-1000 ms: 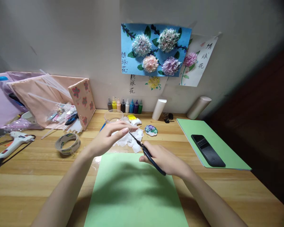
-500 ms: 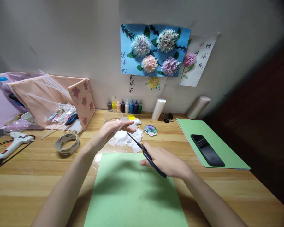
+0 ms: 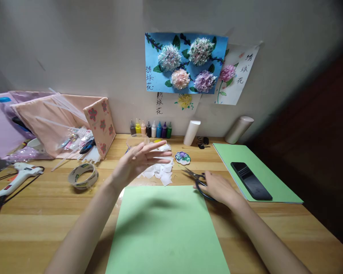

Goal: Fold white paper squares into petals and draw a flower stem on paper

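My left hand (image 3: 140,161) is raised with its fingers stretched out and holds nothing. It hovers over the near side of a pile of white paper pieces (image 3: 160,173), partly hiding them and a clear round plastic tub (image 3: 137,139). To the right, my right hand (image 3: 218,186) grips black-handled scissors (image 3: 201,182) low over the wooden table, their slightly parted blades pointing left. The scissors' handles are beside the upper right corner of a green paper sheet (image 3: 165,228), which lies flat in front of me.
Behind stand several paint bottles (image 3: 150,130) and a white cylinder (image 3: 192,133). A painted palette (image 3: 182,158) lies near the paper pieces. At left are a tape roll (image 3: 82,176), a glue gun (image 3: 17,179) and a pink fabric box (image 3: 100,125). A phone (image 3: 251,180) rests on green paper at right.
My right hand has carried the scissors right and down to table level, away from my left hand. My left hand has turned and spread its fingers.
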Demonstrator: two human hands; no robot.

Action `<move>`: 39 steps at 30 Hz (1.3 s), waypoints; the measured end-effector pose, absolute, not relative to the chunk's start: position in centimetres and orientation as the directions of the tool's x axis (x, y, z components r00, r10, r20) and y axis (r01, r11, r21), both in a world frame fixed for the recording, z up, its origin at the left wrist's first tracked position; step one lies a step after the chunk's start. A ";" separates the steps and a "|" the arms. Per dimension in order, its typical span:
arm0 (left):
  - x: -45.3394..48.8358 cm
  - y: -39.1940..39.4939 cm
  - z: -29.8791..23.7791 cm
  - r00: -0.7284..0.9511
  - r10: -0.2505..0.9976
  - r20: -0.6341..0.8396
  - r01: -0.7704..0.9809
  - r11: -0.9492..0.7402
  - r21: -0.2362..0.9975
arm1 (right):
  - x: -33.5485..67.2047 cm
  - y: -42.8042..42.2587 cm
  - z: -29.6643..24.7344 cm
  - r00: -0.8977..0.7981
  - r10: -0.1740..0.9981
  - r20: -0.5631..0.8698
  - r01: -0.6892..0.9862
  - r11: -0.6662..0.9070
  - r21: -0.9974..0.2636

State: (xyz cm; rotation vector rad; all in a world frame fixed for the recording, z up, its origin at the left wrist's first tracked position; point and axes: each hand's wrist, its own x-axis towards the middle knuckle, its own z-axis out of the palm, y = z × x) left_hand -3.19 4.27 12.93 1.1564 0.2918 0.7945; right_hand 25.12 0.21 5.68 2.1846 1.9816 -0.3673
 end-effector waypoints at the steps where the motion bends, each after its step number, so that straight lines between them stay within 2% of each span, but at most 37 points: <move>1: -2.9 4.2 12.8 0.731 0.657 0.186 -0.409 0.203 0.890 | 26.7 0.0 4.6 0.167 0.945 -0.282 0.985 -0.172 0.007; 4: -1.8 3.8 12.2 0.836 0.521 0.170 -0.376 0.319 0.870 | 30.9 -1.1 2.1 0.313 0.930 -0.193 0.950 -0.302 0.083; 7: -0.4 3.4 11.3 0.900 0.414 0.138 -0.320 0.410 0.854 | 32.9 -2.3 1.4 0.327 0.944 -0.037 0.943 -0.323 0.081; 9: 0.6 3.1 10.4 0.909 0.398 0.128 -0.316 0.456 0.832 | 32.7 -2.9 2.1 0.197 0.970 0.145 0.980 -0.198 -0.004; 11: 1.5 2.8 9.4 0.909 0.402 0.114 -0.326 0.512 0.795 | 31.5 -3.3 3.4 -0.063 0.936 0.347 0.983 0.119 -0.142; 13: 2.2 2.5 8.6 0.911 0.403 0.083 -0.324 0.577 0.750 | 29.7 -3.7 4.6 -0.279 0.812 0.513 0.883 0.427 -0.194; 14: 2.5 2.4 8.2 0.912 0.405 0.067 -0.323 0.607 0.726 | 28.8 -3.9 5.0 -0.349 0.708 0.614 0.829 0.539 -0.150; 16: 3.0 2.1 7.7 0.916 0.400 0.037 -0.315 0.659 0.683 | 27.3 -4.1 5.6 -0.384 0.548 0.743 0.781 0.623 -0.056; 17: 3.2 2.0 7.5 0.919 0.392 0.026 -0.309 0.679 0.666 | 26.8 -4.1 5.6 -0.379 0.504 0.776 0.771 0.636 -0.037; 23: 4.0 1.7 6.7 0.931 0.364 -0.024 -0.263 0.714 0.649 | 25.7 -3.9 5.3 -0.324 0.448 0.833 0.751 0.658 -0.061; 26: 4.0 2.0 6.0 0.923 0.379 -0.064 -0.238 0.694 0.679 | 25.9 -4.3 5.3 -0.259 0.497 0.828 0.720 0.671 -0.177; 29: 4.3 2.4 5.0 0.853 0.513 -0.097 -0.284 0.611 0.739 | 26.6 -4.7 5.0 0.040 0.631 0.775 0.622 0.591 -0.513; 31: 5.0 2.3 4.1 0.778 0.619 -0.107 -0.330 0.548 0.769 | 27.5 -4.4 4.6 0.298 0.744 0.598 0.453 0.441 -0.775; 33: 6.1 1.9 3.2 0.761 0.637 -0.126 -0.311 0.528 0.790 | 28.3 -3.8 3.8 0.411 0.866 0.283 0.217 0.209 -0.954; 35: 7.2 1.3 2.2 0.780 0.607 -0.151 -0.246 0.519 0.819 | 28.7 -2.9 2.9 0.384 0.923 -0.036 -0.004 -0.037 -0.999; 36: 7.7 1.0 1.6 0.783 0.600 -0.165 -0.221 0.516 0.828 | 28.7 -2.6 2.3 0.364 0.921 -0.136 -0.076 -0.117 -0.990; 39: 8.5 0.3 0.2 0.754 0.634 -0.169 -0.259 0.525 0.811 | 28.2 -1.9 1.0 0.366 0.905 -0.218 -0.114 -0.189 -0.975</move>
